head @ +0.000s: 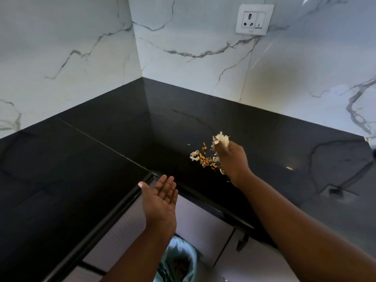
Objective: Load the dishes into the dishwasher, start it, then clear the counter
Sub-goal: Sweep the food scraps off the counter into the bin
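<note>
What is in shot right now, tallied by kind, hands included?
Bare hands: 2, the open left hand and the right hand gripping pale vegetable peelings
Piles of orange and white vegetable scraps on the black stone counter: 1
White wall sockets: 1
Lined waste bins below: 1
Total: 5

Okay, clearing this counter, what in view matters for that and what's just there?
Job: scraps on the counter; wad gripped in the right hand; left hand cupped at the edge; bin below.
Just there: socket; wall.
</note>
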`<state>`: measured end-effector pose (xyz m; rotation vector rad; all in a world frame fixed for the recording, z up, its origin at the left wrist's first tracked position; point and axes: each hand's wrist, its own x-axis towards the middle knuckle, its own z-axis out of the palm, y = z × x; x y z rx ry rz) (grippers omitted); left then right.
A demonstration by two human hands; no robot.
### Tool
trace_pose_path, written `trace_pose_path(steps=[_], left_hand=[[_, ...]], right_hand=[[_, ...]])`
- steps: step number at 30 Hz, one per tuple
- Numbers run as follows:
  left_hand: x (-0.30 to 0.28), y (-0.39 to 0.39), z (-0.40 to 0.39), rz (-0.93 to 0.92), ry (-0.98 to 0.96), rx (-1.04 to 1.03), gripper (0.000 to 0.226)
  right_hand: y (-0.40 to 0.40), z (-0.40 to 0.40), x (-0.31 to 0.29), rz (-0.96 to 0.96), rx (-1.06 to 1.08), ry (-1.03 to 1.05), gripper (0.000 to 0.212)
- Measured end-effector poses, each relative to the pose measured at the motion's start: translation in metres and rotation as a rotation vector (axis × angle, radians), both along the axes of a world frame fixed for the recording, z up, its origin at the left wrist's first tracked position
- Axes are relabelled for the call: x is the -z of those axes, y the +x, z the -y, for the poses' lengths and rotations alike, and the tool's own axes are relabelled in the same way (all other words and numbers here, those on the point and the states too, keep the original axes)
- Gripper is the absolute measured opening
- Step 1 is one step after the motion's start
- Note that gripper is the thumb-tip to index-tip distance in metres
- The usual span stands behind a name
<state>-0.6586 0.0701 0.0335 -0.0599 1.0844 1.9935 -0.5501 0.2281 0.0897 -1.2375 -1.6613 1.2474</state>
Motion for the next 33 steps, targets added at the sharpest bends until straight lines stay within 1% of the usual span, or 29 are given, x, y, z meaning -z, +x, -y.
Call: trace_pose_path(steps=[2, 5, 8, 10, 11, 13, 14, 16, 19, 21, 23, 25, 26, 27, 28, 29, 31, 33], left_hand=[[0.008, 0.005, 0.012, 0.099, -0.008, 0.007, 0.072], [0.029, 0.007, 0.032, 0.234, -0.045, 0.021, 0.068], [0.065, 0.008, 0.053, 0.370, -0.081, 0.040, 0.057], [0.104, 0.008, 0.064, 0.440, -0.103, 0.049, 0.044], [0.128, 0.007, 0.069, 0.455, -0.113, 0.055, 0.039], [0.165, 0.006, 0.074, 0.481, -0.125, 0.082, 0.037], [0.195, 0.003, 0.075, 0.492, -0.138, 0.082, 0.040], [0.261, -0.003, 0.072, 0.522, -0.216, 0.086, 0.035], [0.361, -0.014, 0.061, 0.578, -0.376, 0.076, 0.047], [0.425, -0.024, 0.052, 0.579, -0.433, 0.120, 0.053], [0.475, -0.037, 0.043, 0.567, -0.505, 0.149, 0.055], [0.511, -0.048, 0.039, 0.539, -0.562, 0.172, 0.056], [0.521, -0.052, 0.039, 0.527, -0.585, 0.199, 0.058], [0.526, -0.056, 0.041, 0.516, -0.617, 0.212, 0.057], [0.528, -0.058, 0.045, 0.505, -0.638, 0.220, 0.054], [0.525, -0.059, 0.050, 0.480, -0.663, 0.216, 0.052], [0.510, -0.055, 0.060, 0.416, -0.705, 0.222, 0.046], [0.479, -0.049, 0.068, 0.384, -0.718, 0.239, 0.040]], right_hand=[[-0.010, 0.027, -0.002, -0.019, -0.058, -0.023, 0.031], [-0.027, 0.073, 0.010, -0.032, -0.206, -0.083, 0.026], [-0.043, 0.115, 0.053, -0.055, -0.350, -0.140, 0.024], [-0.053, 0.140, 0.105, 0.015, -0.441, -0.171, 0.023], [-0.056, 0.151, 0.136, 0.042, -0.468, -0.208, 0.019], [-0.061, 0.164, 0.199, 0.091, -0.464, -0.281, 0.011], [-0.064, 0.168, 0.238, 0.134, -0.459, -0.301, 0.012], [-0.072, 0.171, 0.309, 0.234, -0.444, -0.338, 0.020], [-0.080, 0.163, 0.410, 0.400, -0.386, -0.416, 0.027], [-0.085, 0.154, 0.471, 0.442, -0.337, -0.491, 0.027], [-0.087, 0.144, 0.517, 0.490, -0.340, -0.464, 0.026], [-0.087, 0.137, 0.558, 0.634, -0.403, -0.408, 0.032], [-0.086, 0.133, 0.575, 0.721, -0.464, -0.394, 0.037], [-0.086, 0.131, 0.585, 0.755, -0.491, -0.410, 0.045], [-0.084, 0.128, 0.589, 0.793, -0.519, -0.437, 0.053], [-0.081, 0.128, 0.585, 0.811, -0.534, -0.461, 0.056], [-0.074, 0.122, 0.568, 0.852, -0.557, -0.429, 0.044], [-0.063, 0.117, 0.544, 0.790, -0.459, -0.523, 0.035]])
